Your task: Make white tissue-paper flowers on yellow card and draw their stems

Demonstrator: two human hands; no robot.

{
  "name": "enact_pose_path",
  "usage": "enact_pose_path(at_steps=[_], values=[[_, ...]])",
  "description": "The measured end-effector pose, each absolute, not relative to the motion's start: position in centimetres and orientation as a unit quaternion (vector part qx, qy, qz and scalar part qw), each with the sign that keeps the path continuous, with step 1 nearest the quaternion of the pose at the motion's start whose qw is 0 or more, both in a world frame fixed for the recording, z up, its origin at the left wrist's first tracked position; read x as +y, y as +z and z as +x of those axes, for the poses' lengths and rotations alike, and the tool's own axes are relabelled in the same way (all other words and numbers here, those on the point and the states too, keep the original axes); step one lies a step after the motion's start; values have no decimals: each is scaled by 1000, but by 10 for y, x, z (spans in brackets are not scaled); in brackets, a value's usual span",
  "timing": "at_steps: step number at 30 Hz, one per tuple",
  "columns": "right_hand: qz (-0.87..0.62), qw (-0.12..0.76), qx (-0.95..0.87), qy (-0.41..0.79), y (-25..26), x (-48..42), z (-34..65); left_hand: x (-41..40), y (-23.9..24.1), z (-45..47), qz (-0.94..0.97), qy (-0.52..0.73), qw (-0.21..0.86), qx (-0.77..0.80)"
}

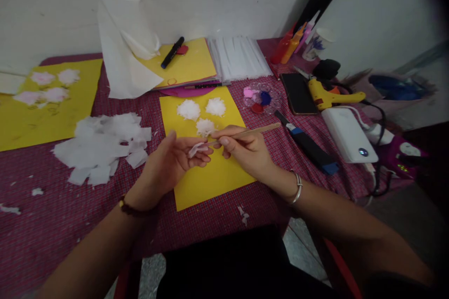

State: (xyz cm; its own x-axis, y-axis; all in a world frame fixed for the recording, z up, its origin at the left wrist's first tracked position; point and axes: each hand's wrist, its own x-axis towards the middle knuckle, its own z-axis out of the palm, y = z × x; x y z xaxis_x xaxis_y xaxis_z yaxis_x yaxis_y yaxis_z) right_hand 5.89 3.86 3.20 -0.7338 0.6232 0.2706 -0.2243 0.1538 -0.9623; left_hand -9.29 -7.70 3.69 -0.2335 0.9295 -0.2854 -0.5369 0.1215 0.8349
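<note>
My left hand (178, 159) is turned palm up, thumb raised, with a small folded piece of white tissue paper (198, 149) resting on its fingers. In a pinch between thumb and fingers, my right hand (242, 147) holds a thin wooden stick (263, 129). Its left end reaches the tissue paper; whether it has bristles there is too blurred to tell. Under both hands lies a yellow sheet (213, 187). On that sheet sit three fluffy white paper tufts (188, 110), the nearest just beyond my fingers.
Cut white tissue squares (98, 145) are heaped left of the sheet. Pinkish tufts (42, 78) lie on another yellow sheet (73, 117). On the right are a paint palette (271, 93), a box cutter (308, 147), a phone (298, 93), a yellow glue gun (329, 95) and a white power bank (349, 133).
</note>
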Motion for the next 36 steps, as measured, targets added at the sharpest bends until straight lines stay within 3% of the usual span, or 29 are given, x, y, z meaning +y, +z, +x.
enact_pose_path(at_steps=[11, 18, 26, 33, 36], values=[[-155, 298, -614, 714, 31, 43, 56, -83, 36, -93, 215, 598, 632, 444], [-159, 291, -609, 721, 29, 43, 56, -81, 31, -90, 214, 613, 601, 467], [-160, 252, -579, 758, 25, 40, 54, -76, 25, -88, 259, 643, 459, 556], [-172, 206, -555, 787, 18, 41, 53, -89, 33, -81, 500, 525, 181, 664], [-176, 195, -526, 809, 17, 44, 54, -91, 37, -75, 513, 513, 192, 660]])
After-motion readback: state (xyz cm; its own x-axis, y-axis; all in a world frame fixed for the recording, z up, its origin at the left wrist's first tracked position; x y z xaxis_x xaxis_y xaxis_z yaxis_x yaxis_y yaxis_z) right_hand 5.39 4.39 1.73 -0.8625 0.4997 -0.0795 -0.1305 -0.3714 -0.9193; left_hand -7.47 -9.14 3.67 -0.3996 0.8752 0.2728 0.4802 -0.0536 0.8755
